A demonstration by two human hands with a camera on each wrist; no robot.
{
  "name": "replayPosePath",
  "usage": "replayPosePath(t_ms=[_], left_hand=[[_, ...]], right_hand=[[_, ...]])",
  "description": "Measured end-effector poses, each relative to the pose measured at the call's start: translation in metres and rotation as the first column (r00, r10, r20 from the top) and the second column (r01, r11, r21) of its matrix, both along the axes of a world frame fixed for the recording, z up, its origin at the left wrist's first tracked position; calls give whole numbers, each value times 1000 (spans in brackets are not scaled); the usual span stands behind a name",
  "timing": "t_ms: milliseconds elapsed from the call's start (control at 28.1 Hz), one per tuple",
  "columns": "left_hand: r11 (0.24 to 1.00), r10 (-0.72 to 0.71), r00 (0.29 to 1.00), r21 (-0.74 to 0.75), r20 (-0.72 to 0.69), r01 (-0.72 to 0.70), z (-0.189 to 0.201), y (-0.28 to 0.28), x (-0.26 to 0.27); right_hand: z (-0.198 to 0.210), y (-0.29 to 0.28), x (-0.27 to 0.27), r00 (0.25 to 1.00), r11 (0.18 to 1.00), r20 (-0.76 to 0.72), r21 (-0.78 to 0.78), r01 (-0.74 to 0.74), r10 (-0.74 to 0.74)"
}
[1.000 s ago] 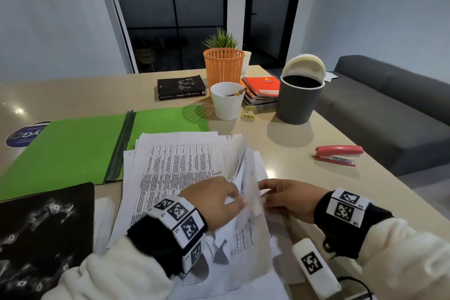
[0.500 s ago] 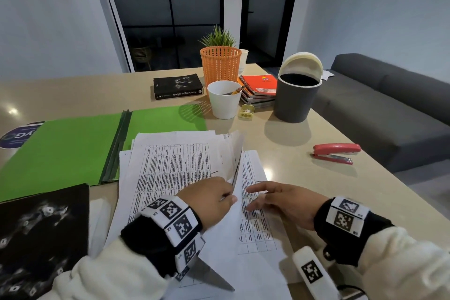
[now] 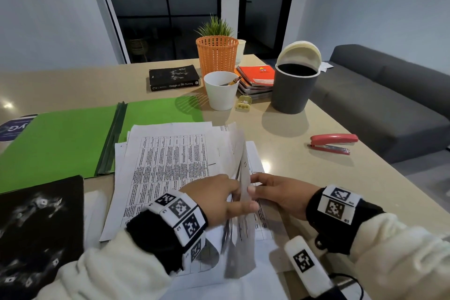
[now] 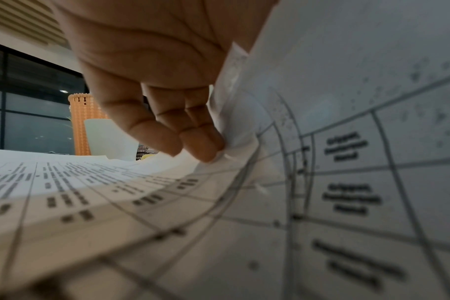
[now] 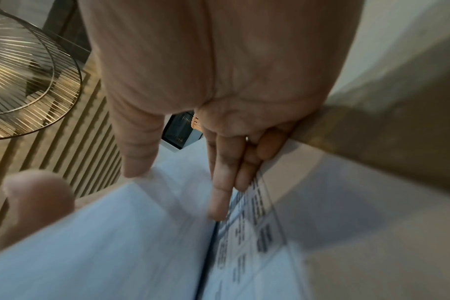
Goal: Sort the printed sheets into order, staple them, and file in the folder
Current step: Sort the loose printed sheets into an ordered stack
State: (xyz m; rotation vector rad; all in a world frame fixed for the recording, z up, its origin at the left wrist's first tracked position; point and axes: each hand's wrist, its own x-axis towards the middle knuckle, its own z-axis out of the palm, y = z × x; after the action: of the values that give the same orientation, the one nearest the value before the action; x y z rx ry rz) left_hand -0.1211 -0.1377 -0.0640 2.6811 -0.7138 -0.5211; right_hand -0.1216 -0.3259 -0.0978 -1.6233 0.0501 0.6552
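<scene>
Head view shows us mid-sort, by our reading: a raised sheet (image 3: 243,187) stands nearly on edge between our two hands, its long axis running away from us toward the far side of the desk (image 3: 304,129). Our left hand (image 3: 216,200) has its grip clamped on that sheet, fingers (image 4: 200,144) curled and pinching the paper. Our right hand (image 3: 280,195) lies just to the sheet's right, fingers (image 5: 219,194) straight and touching the page that lies flat there, its grip apart. The main pile of printed sheets (image 3: 170,165) lies flat to the left, overlapping the open green folder (image 3: 60,143). The red stapler (image 3: 332,143) sits well apart on the right, nearer our right hand. We judge the raised sheet must swing left or right across its long edge, so the left hand leads.
</scene>
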Motion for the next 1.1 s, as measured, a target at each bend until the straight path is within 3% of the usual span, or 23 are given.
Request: replayPosePath(t_ms=[249,463,748,1104], left_hand=[[997,62,995,34,73,-65,-2,-2,-2],[997,72,985,12,157,-75,0,-2,-1],[995,101,988,-19,119,-99,0,4,3],[999,17,994,35,105,-21,0,0,2]], right_hand=[[-5,-3,1,998,992,-69,128,11,-2],[-4,-2,2,996,993,-80,103,55,-47],[-2,-3,3,987,990,-106,65,128,-121],[-4,-5,2,982,986,-130,82,148,-136]])
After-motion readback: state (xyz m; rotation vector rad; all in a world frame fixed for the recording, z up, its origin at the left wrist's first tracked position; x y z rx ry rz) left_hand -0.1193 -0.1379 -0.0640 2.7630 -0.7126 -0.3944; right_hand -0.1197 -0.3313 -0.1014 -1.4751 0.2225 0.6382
